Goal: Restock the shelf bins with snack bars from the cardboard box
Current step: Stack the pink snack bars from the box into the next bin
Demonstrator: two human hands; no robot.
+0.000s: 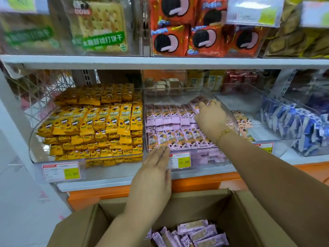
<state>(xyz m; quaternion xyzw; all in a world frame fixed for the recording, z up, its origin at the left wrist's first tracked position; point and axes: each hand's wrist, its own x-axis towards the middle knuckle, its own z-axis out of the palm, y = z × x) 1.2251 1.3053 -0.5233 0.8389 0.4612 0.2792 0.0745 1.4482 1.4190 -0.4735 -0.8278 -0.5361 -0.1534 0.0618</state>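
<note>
Cardboard box (249, 207): bottom centre of the frame, flaps open, right under my forearms
Loose bars (197, 232): pink-wrapped snack bars lying jumbled in the bottom of the box
Left hand (153, 173): lower centre, palm down, fingers straight and pressed together, tips touching the front row of pink bars at the bin's front edge
Price tag (179, 160): on the bin front, just right of my left fingertips, its yellow patch reading 15.80
Middle bin (233, 122): clear plastic, centre of the frame, on the lower shelf
Stocked bars (167, 116): pink, in tidy rows across the middle bin
Right hand (211, 118): inside the bin, centre right, fingers curled; a ring and a bracelet show
Held bars (195, 102): a few pink ones pinched in my right fingers at the right end of the back row
Yellow bars (99, 122): heaped in the clear bin just left of the middle bin
Blue packs (293, 125): right edge, in another clear bin
Upper shelf (160, 60): across the top, with cracker packs at upper left and red biscuit packs at upper centre
</note>
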